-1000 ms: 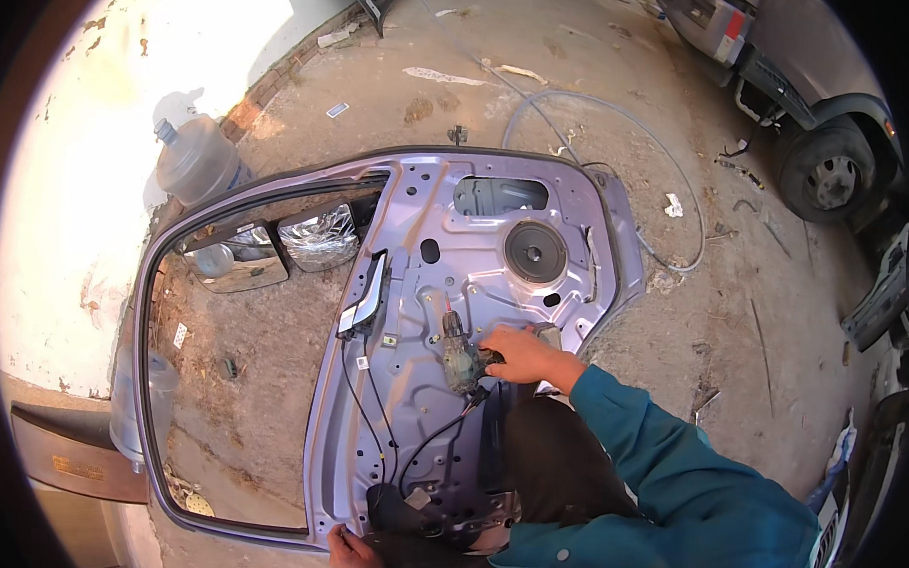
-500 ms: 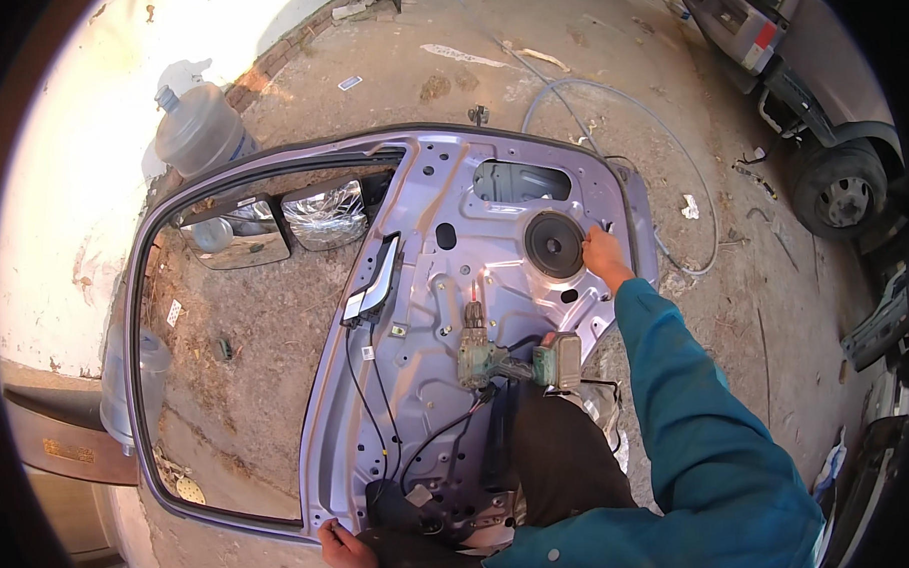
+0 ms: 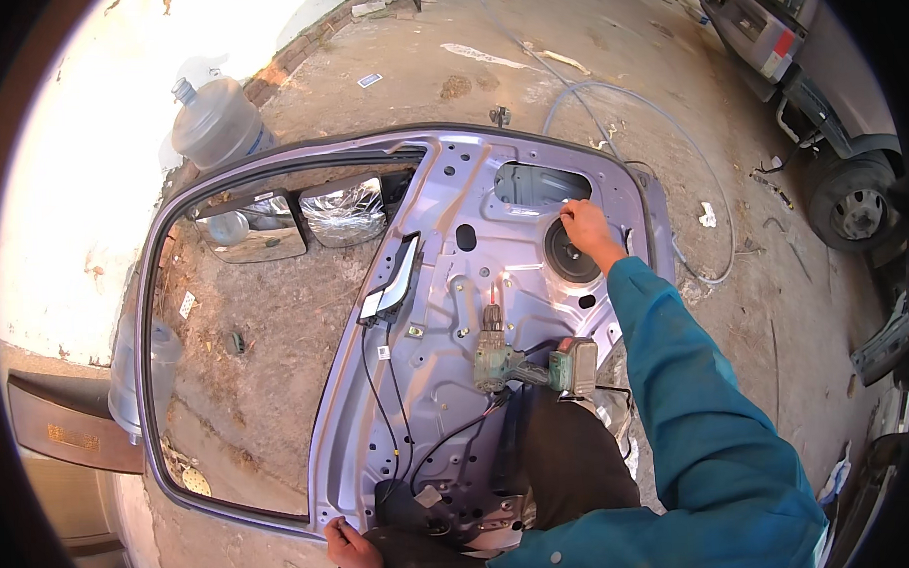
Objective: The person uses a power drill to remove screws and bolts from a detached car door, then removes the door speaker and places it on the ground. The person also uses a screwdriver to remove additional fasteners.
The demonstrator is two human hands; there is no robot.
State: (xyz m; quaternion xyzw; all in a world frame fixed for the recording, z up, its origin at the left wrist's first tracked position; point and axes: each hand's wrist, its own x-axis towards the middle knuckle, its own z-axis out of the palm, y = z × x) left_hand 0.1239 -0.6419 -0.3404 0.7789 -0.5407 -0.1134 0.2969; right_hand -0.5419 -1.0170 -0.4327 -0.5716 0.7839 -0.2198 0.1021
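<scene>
A purple car door (image 3: 442, 370) lies flat in front of me, its inner side up. My right hand (image 3: 591, 231) is over the top of the round black speaker (image 3: 571, 267) in the door. Its fingers are pinched together at the speaker's upper rim; what they hold, if anything, is too small to make out. Close to the door's lower edge is my left hand (image 3: 355, 554), fingers closed, their contents hidden. A cordless drill (image 3: 491, 363) rests on the door beside my knee, its red-tipped bit pointing away. A silver door handle (image 3: 394, 281) sits left of it.
Two mirrors (image 3: 344, 212) show through the window opening. Large clear water jugs (image 3: 219, 122) stand by the white wall. A grey hose (image 3: 684, 126) loops across the ground beyond the door. A vehicle's wheel (image 3: 857, 208) is at the right. Dark cables (image 3: 370, 397) run over the door.
My right hand has moved from the speaker's right side up to its top rim. The whole view has shifted slightly; my left hand stays at the door's lower edge.
</scene>
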